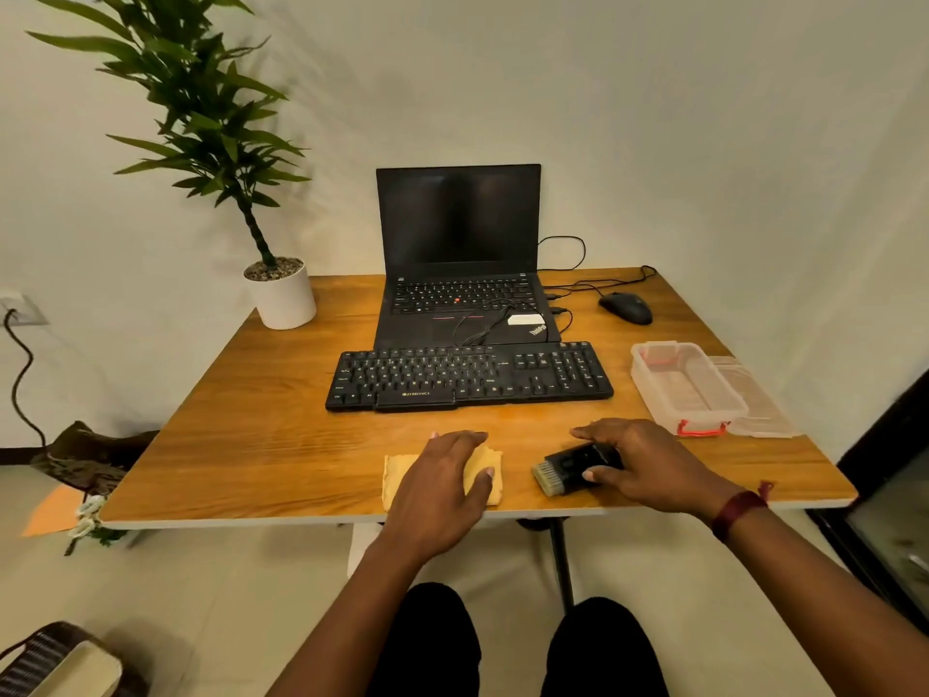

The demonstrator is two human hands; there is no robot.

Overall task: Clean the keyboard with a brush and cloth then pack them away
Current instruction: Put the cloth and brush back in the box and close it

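Beyond my knees (427, 641), my left hand (442, 482) rests relaxed on the yellow cloth (397, 477); my right hand (648, 465) grips the brush (558, 470) (bristles leftward), before the keyboard (467, 377). Both lie near the edge of the table (241, 515); a fumbled lift could drop them.

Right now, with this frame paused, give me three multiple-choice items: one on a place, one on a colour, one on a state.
1. Where is the clear box? A on the floor; B right of the keyboard; C on a shelf.
2. The cloth is: A yellow; B blue; C white.
3. The box is: A lidded; B upside down; C open.
Key: B, it stands on the table past the keyboard's right end; A, yellow shows under the left hand; C, its lid lies beside it.
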